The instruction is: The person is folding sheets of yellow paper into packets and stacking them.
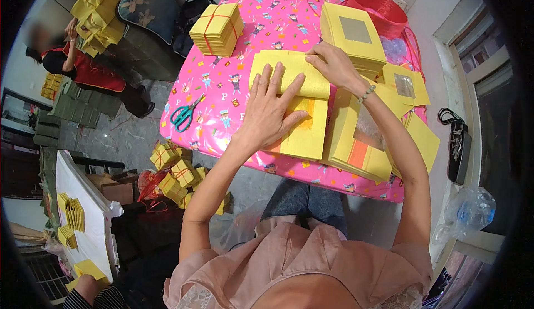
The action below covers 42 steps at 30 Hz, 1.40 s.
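My left hand [268, 111] lies flat on a folded yellow paper sheet [312, 82], its fingers spread. Part of it rests on the lower yellow sheet [311, 137], which has an orange patch. At the sheet's upper right corner, my right hand [335, 67] has its fingers bent and pressed together on the paper edge; the fingertips are partly hidden. Under my right forearm is a stack of yellow paper pieces [340, 147] with an orange stripe and a silvery patch. Beyond it stands a taller yellow stack [329, 25] with a grey rectangle on top.
The pink patterned table [272, 22] holds a yellow bundle tied with red string [219, 28], green-handled scissors [182, 119] and a red basket [378, 8]. More tied yellow bundles [181, 170] lie on the floor. A co-worker [89, 70] handles yellow paper at far left.
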Tool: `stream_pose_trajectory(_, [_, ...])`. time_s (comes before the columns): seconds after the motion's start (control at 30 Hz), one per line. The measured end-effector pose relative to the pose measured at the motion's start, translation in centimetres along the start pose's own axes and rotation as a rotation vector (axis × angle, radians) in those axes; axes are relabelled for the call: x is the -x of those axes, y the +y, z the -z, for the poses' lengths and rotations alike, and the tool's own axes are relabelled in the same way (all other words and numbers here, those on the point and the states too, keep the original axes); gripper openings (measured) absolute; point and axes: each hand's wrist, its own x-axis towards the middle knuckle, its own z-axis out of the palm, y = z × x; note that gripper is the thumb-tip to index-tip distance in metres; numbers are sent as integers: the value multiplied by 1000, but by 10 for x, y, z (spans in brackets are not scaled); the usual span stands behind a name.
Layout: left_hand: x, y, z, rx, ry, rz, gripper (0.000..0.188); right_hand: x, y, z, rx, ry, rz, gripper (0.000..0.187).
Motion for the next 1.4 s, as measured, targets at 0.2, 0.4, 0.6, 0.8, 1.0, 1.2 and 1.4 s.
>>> stream_pose_trajectory(0.2, [-12,-9,-7,32,-54,14,70,-7,4,1,21,11,-22,31])
stream_pose_trajectory(0.4, [-16,-14,-9,75,-55,-14,70,-9,10,0,108,23,2,29])
stream_pose_trajectory(0.6, [-17,-14,-9,98,-65,-13,69,-21,13,0,94,-46,32,28])
stream_pose_trajectory(0.8, [-17,-14,-12,94,-45,-11,68,-32,9,-7,-59,-196,11,32])
stream_pose_trajectory(1.0, [-17,-14,-14,106,-45,-3,67,-31,6,-9,-18,-216,9,32])
stream_pose_trajectory(1.2, [-16,-12,-12,90,-89,23,66,-28,4,-9,-5,-203,15,33])
stream_pose_trajectory(1.4, [-16,-14,-16,82,-105,16,67,5,-21,2,145,-53,96,36])
